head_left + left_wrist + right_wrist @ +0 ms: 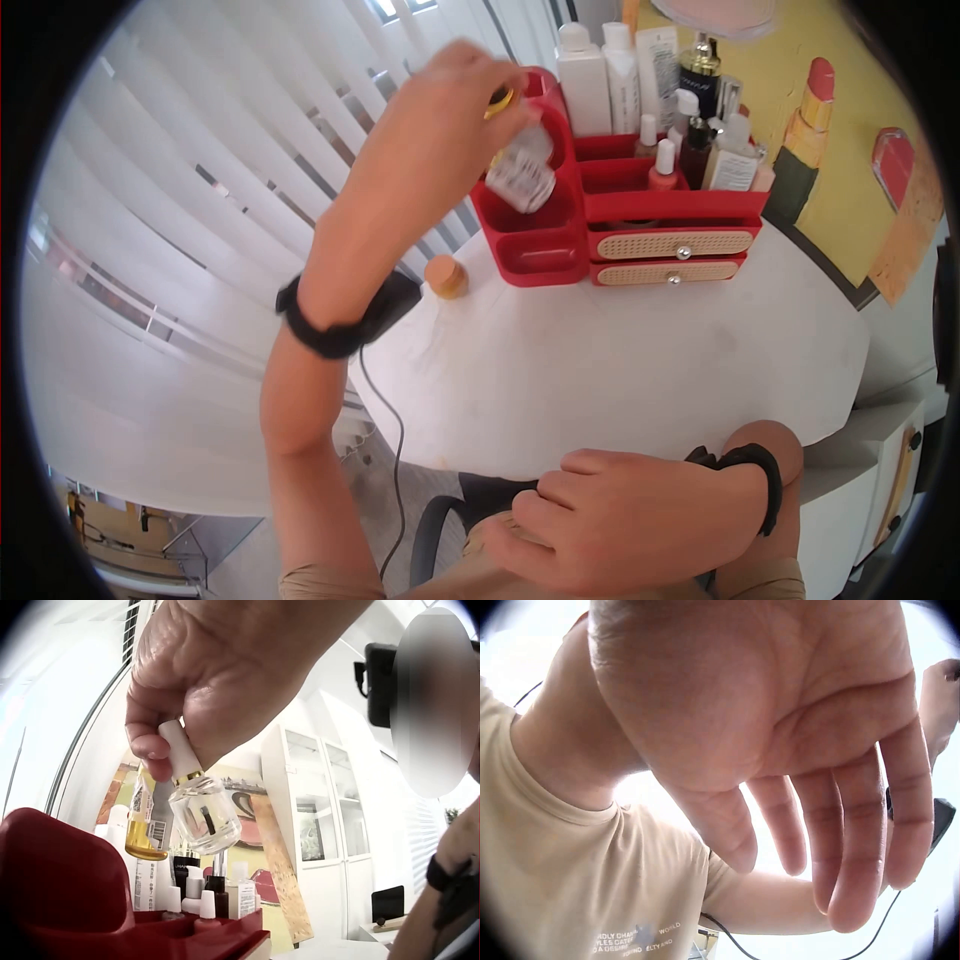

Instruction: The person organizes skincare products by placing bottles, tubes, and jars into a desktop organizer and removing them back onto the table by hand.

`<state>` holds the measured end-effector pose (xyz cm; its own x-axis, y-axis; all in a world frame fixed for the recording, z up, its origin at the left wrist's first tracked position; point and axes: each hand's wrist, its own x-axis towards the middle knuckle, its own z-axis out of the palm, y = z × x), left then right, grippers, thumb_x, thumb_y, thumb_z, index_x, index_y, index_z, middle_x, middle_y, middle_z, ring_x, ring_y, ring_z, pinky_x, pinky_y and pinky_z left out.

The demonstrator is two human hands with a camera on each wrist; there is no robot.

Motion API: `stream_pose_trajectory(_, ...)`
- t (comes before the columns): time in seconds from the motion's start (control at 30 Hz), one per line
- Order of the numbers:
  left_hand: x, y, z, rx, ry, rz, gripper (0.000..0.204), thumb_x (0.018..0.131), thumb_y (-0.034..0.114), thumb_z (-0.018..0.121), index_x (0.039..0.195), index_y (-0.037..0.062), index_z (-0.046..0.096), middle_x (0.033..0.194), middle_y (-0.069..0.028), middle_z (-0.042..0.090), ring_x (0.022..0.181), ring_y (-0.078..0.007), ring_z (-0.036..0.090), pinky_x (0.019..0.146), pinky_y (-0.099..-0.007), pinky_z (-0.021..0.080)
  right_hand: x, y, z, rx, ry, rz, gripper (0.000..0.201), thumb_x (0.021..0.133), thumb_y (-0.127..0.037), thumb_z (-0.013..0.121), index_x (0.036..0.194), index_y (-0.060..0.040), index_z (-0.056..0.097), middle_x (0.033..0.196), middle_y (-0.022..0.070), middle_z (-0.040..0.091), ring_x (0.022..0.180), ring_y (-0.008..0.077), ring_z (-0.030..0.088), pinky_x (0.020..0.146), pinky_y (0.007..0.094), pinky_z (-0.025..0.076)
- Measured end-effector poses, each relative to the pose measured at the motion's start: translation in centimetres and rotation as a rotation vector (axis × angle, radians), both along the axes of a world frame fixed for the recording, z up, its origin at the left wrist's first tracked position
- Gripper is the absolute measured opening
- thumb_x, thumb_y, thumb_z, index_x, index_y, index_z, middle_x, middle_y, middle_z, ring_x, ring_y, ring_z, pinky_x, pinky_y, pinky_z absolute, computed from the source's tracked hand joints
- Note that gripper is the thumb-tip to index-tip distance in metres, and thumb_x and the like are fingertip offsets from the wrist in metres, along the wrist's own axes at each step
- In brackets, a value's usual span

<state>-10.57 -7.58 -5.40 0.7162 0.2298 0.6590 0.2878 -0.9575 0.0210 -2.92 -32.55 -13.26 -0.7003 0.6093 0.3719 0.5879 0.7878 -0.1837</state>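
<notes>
My left hand [430, 130] is above the left side of a red organizer [545, 270]. Its fingers pinch the white cap of a clear glass nail polish bottle [204, 814], which tilts with its base down over the compartments. Right beside it, below the curled fingers, shows a bottle of yellow liquid [146, 832] with a barcode label; I cannot tell whether the hand holds it too. My right hand [610, 515] hangs before my body near the table's front edge, its fingers [855, 855] relaxed and spread, with nothing in them.
On the white table [620, 370], a small tan-capped jar [446, 277] stands left of the organizer. White bottles [583, 80] and several nail polishes [664, 165] fill its right side, above two woven-front drawers [675, 245]. A cable [395, 420] hangs off the left edge, beside blinds [200, 200].
</notes>
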Motion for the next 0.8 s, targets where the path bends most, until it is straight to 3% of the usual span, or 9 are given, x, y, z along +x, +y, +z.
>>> stream_pose_trajectory(0.03, -1.6, -0.5, -0.8, -0.061, 0.154, 0.064, 0.017, 0.097, 0.019, 0.066, 0.099, 0.002, 0.067, 0.111, -0.0165, 0.06, 0.091, -0.0366, 0.066, 0.083, -0.0429, 0.056, -0.1, 0.2, -0.2, -0.007, 0.008, 0.01, 0.019, 0.083, -0.014, 0.066, 0.094, -0.0003, 0.061, 0.075, 0.0025, 0.061, 0.067, 0.0149, 0.064, 0.059, 0.0246, 0.049)
stream_pose_trajectory(0.1, -4.6, 1.1, -5.7, 0.128, 0.268, -0.143, 0.016, 0.096, 0.018, 0.066, 0.103, 0.0037, 0.066, 0.114, -0.0162, 0.059, 0.093, -0.0367, 0.066, 0.082, -0.0435, 0.056, -0.2, 0.7, -0.6, 0.013, 0.063, 0.044, 0.023, 0.082, -0.015, 0.066, 0.098, 0.001, 0.062, 0.075, 0.0024, 0.062, 0.066, 0.0144, 0.063, 0.059, 0.0251, 0.049)
stream_pose_trajectory(0.13, -5.1, 0.2, -7.3, -0.204, 0.374, 0.062, 0.019, 0.095, 0.018, 0.066, 0.11, 0.0051, 0.065, 0.117, -0.0151, 0.059, 0.095, -0.0356, 0.067, 0.083, -0.0443, 0.056, -0.3, 0.8, -0.7, 0.012, 0.06, 0.048, 0.023, 0.082, -0.015, 0.066, 0.098, 0.001, 0.062, 0.075, 0.0024, 0.062, 0.066, 0.0144, 0.063, 0.059, 0.0251, 0.049)
stream_pose_trajectory(0.2, -6.6, 1.6, -12.2, -0.268, 0.451, 0.092, 0.026, 0.096, 0.019, 0.066, 0.117, 0.0038, 0.064, 0.118, -0.0145, 0.059, 0.096, -0.0351, 0.068, 0.082, -0.0454, 0.056, -0.6, 1.0, -0.9, 0.002, 0.037, 0.08, 0.026, 0.083, -0.015, 0.066, 0.103, 0.0017, 0.064, 0.076, 0.0024, 0.062, 0.067, 0.0145, 0.063, 0.059, 0.0251, 0.049)
stream_pose_trajectory(0.33, -7.7, 4.4, -17.2, -0.228, 0.435, 0.132, 0.027, 0.098, 0.023, 0.066, 0.12, 0.0083, 0.066, 0.123, -0.0104, 0.06, 0.094, -0.0341, 0.069, 0.082, -0.0428, 0.057, -0.9, 1.0, -0.4, -0.008, -0.047, 0.044, 0.026, 0.084, -0.015, 0.064, 0.107, -0.0024, 0.064, 0.077, 0.0015, 0.056, 0.069, 0.0148, 0.062, 0.064, 0.0258, 0.05)
stream_pose_trajectory(0.43, -7.3, 5.4, -17.9, -0.254, 0.425, 0.138, 0.031, 0.098, 0.023, 0.065, 0.126, 0.0093, 0.062, 0.124, -0.0108, 0.059, 0.094, -0.0345, 0.068, 0.082, -0.0427, 0.057, -1.1, 1.2, -0.7, -0.054, -0.029, 0.06, 0.026, 0.084, -0.014, 0.064, 0.108, -0.0023, 0.064, 0.078, 0.0023, 0.057, 0.069, 0.0159, 0.063, 0.065, 0.0267, 0.051)
stream_pose_trajectory(0.67, -9.1, 3.8, -15.1, -0.377, 0.362, 0.219, 0.045, 0.097, 0.021, 0.067, 0.138, 0.0131, 0.051, 0.123, -0.0117, 0.059, 0.092, -0.0353, 0.068, 0.08, -0.0437, 0.057, -1.2, 1.3, -0.4, -0.06, -0.05, 0.039, 0.027, 0.085, -0.014, 0.063, 0.11, -0.0023, 0.065, 0.079, 0.0028, 0.058, 0.07, 0.0168, 0.064, 0.066, 0.0272, 0.051)
stream_pose_trajectory(0.8, -11.7, 4.1, -15.8, -0.257, 0.353, 0.27, 0.043, 0.096, 0.016, 0.066, 0.136, 0.013, 0.051, 0.122, -0.0104, 0.059, 0.087, -0.0357, 0.068, 0.074, -0.0451, 0.057, -1.0, 1.3, -0.2, -0.078, -0.065, 0.033, 0.026, 0.086, -0.013, 0.063, 0.11, -0.0026, 0.065, 0.081, 0.0031, 0.059, 0.071, 0.0167, 0.064, 0.066, 0.0273, 0.051)
